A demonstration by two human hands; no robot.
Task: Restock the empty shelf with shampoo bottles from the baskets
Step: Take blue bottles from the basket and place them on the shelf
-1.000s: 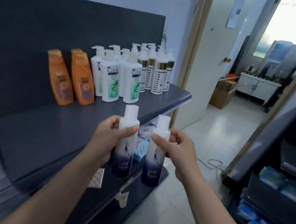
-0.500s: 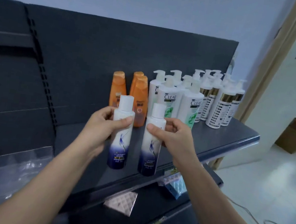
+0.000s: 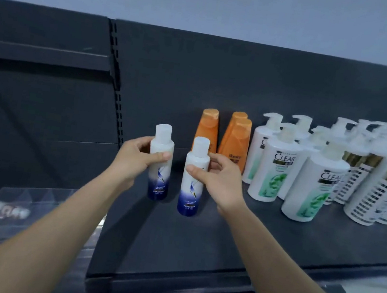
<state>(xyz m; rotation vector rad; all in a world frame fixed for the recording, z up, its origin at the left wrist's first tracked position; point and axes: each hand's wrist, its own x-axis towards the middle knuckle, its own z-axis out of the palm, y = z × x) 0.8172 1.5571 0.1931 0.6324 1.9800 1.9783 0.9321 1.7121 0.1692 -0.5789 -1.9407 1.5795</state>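
My left hand [image 3: 134, 158] grips a white-and-blue shampoo bottle [image 3: 159, 176] by its upper body, upright over the dark shelf [image 3: 175, 242]. My right hand [image 3: 217, 181] grips a second, matching bottle [image 3: 191, 190] just to the right and slightly lower. Both bottles stand upright at or just above the shelf surface, left of the orange bottles [image 3: 235, 142]; whether they touch the shelf I cannot tell.
White pump bottles with green labels [image 3: 276, 167] and gold-banded pump bottles [image 3: 373, 194] crowd the right of the shelf. A clear plastic divider [image 3: 32, 201] stands at the left, with small items behind it. A slotted upright [image 3: 117, 82] splits the back panel.
The view swung left toward the shelf. Both hands carried their bottles forward and down over the shelf, beside the orange bottles.
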